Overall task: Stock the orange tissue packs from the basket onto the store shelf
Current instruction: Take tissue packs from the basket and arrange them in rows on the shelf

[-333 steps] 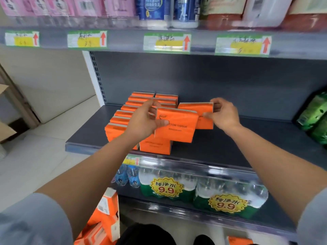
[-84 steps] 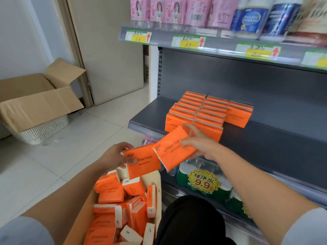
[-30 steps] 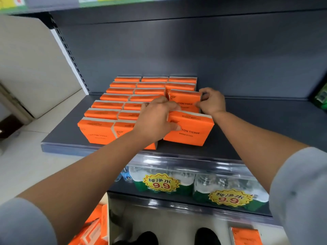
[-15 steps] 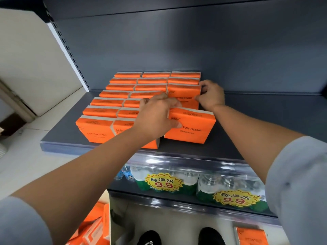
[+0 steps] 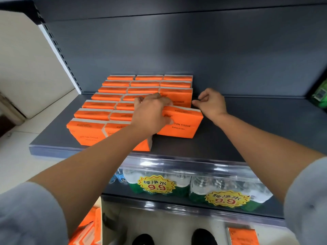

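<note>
- Spare packs point(image 5: 88, 232) are showing at the lower left, presumably in the basket, so stocking is likely not finished.
- The shelf point(image 5: 256, 131) is carrying 3 columns of packs point(image 5: 99, 114) standing on edge, front to back; the 2 left columns are reaching the front lip, while the third is stopping short, which is probably why work is centring there.
- The left hand point(image 5: 151, 114) is curling over the top left corner of the front pack point(image 5: 180, 123), fingers wrapped on its upper edge, seemingly pressing it upright and back toward the pack behind.
- That front pack is standing on the shelf at the head of the third column, label facing out, slightly askew and with a gap behind it.
- The right hand point(image 5: 211, 103) is hovering just beside the third column's right edge, fingers loosely bent, thumb and forefinger nearly meeting, holding nothing; it is well placed to square the row.
- Below, bottled water point(image 5: 155, 185) is sitting on the lower shelf with 9.9 price tags.
- 1 more pack point(image 5: 242, 236) is lying near the floor at the lower right.
</note>
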{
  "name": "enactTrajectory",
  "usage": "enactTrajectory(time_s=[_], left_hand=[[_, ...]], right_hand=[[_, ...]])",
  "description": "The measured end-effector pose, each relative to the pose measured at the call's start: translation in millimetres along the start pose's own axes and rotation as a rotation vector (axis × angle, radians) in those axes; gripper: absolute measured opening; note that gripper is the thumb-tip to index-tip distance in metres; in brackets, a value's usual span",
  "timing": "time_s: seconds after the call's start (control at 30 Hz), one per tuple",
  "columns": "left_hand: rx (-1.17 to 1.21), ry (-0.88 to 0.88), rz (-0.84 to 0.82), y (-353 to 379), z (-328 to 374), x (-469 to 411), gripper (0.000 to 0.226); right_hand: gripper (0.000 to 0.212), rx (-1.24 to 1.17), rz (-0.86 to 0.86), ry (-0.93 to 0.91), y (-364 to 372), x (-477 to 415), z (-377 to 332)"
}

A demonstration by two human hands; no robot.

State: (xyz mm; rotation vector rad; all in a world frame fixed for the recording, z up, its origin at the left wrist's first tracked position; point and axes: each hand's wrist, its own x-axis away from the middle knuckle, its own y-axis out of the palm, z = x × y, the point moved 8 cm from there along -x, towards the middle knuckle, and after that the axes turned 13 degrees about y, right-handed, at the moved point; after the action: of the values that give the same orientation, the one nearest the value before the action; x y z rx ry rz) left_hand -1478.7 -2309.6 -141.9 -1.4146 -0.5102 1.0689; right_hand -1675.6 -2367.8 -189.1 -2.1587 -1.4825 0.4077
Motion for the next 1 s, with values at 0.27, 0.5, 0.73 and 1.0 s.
enactTrajectory(time_s=[0.27,0.5,0.73,1.0], left_hand=[[-0.222,-0.026,-0.065,8.0,-2.2,-24.1,0.053],[-0.413,0.003,-0.083,22.8,-6.2,-39.8,0.048],[-0.543,0.0,-0.052,22.7,-7.2,-52.7,0.028],[-0.58,-0.02,-0.065,24.4,-9.4,-62.0,0.033]], right_hand=[[0.031,-0.246,-0.315,0.163,-3.6,28.0,19.7],[0.021,-0.248,-0.263,0.099,-1.4,25.9,11.5],[0.016,-0.263,-0.21,0.071,4.4,18.2,5.2],[0.017,-0.216,-0.173,0.061,17.1,13.5,5.6]])
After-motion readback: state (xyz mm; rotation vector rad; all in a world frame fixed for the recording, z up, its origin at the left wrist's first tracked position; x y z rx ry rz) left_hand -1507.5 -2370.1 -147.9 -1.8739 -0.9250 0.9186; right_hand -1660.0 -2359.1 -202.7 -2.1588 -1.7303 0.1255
